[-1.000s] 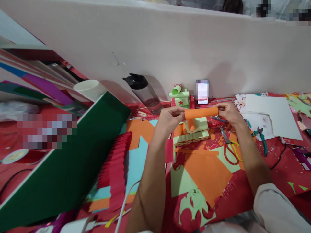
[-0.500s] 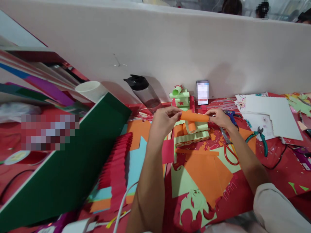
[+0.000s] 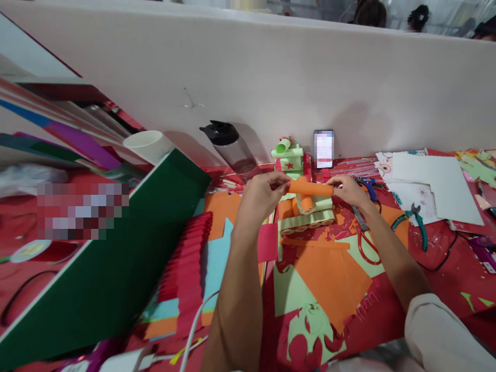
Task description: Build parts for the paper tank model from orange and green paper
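Observation:
Between my two hands an orange paper roll (image 3: 315, 188) is held level by its ends. My left hand (image 3: 267, 194) pinches its left end; my right hand (image 3: 347, 190) grips the right end with the fingertips. Right behind and below the roll is an orange and light-green model (image 3: 306, 219) built of paper rolls, with a wavy green strip along its side. A light-green paper model (image 3: 289, 161) with a red star stands farther back. Orange sheets (image 3: 329, 284) and cut green paper (image 3: 313, 336) lie nearer to me.
Red-handled scissors (image 3: 366, 245), green pliers (image 3: 418, 225) and a blue glue gun (image 3: 370, 188) lie to the right. A phone (image 3: 324, 150) leans on the white partition, near a dark bottle (image 3: 238, 155). A large green board (image 3: 116, 258) slants up at left, beside red crinkled paper (image 3: 189, 274).
The orange roll and both hands stay almost in place; the roll's left end sits slightly lower. The whole view has shifted very slightly.

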The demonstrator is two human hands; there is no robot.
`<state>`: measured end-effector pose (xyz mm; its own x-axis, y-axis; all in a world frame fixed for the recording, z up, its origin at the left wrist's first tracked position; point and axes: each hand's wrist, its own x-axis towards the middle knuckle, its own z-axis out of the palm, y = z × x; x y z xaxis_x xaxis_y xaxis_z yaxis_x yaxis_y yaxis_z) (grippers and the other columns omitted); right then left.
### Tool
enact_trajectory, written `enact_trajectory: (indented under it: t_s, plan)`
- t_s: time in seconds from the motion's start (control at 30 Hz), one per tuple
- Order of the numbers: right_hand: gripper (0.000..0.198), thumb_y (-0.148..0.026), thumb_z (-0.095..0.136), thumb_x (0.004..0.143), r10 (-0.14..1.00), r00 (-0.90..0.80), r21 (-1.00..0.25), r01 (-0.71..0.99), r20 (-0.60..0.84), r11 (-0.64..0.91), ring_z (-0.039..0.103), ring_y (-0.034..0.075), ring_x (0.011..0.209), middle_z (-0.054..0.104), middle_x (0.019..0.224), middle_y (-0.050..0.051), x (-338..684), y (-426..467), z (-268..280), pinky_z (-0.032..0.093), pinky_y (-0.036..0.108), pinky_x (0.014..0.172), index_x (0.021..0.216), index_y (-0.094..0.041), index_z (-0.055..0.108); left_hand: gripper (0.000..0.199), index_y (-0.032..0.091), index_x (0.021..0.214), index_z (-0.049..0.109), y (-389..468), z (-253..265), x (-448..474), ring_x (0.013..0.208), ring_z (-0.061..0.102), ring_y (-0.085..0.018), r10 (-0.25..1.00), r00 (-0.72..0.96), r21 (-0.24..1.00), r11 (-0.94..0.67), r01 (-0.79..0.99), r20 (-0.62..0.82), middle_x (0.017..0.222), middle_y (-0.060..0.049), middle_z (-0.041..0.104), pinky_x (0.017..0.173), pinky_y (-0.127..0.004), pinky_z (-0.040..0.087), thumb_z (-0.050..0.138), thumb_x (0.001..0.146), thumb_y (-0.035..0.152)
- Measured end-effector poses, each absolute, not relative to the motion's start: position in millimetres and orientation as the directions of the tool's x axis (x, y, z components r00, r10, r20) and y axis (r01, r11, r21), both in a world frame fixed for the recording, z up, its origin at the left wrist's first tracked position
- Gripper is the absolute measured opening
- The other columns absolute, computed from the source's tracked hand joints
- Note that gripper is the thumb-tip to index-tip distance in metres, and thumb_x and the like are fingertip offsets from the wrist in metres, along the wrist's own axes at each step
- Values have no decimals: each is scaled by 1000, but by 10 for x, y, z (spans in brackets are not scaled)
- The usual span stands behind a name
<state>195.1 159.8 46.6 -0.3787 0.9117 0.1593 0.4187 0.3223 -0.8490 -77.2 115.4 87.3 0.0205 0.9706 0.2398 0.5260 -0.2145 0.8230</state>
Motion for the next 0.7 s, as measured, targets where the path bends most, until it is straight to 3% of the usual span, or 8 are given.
enact_trajectory:
  t_s: [0.23,0.43,0.57,0.7]
  plan:
    - [23,-16,61,74,908,-387,-850,413,161,327,63,18,76,77,84,4,1974,1639,408,47,29,74,87,-16,80,24,19,94,81,1162,874,-766,82,74,-22,979,22,812,-181,555,203,84,-5,80,70,-28,53,64,78,25]
    - [20,-17,61,73,904,-390,-867,373,175,329,64,18,77,76,83,4,1989,1626,440,47,31,76,84,-16,78,17,19,88,80,1174,855,-775,79,73,-21,978,18,841,-189,507,209,80,-5,79,68,-27,52,67,77,22]
    - [17,-27,65,79,909,-361,-889,317,210,331,67,19,84,76,89,5,2013,1601,539,51,32,80,88,-16,74,15,18,86,79,1157,909,-770,69,69,-18,973,49,893,-225,390,224,74,-4,75,64,-26,51,67,78,23]
    - [20,-31,73,78,913,-326,-938,159,244,307,68,18,84,76,91,4,2025,1549,675,53,32,82,92,-17,73,14,17,85,78,1134,964,-732,63,65,-15,959,37,923,-282,263,282,69,-2,72,60,-24,50,72,77,26]
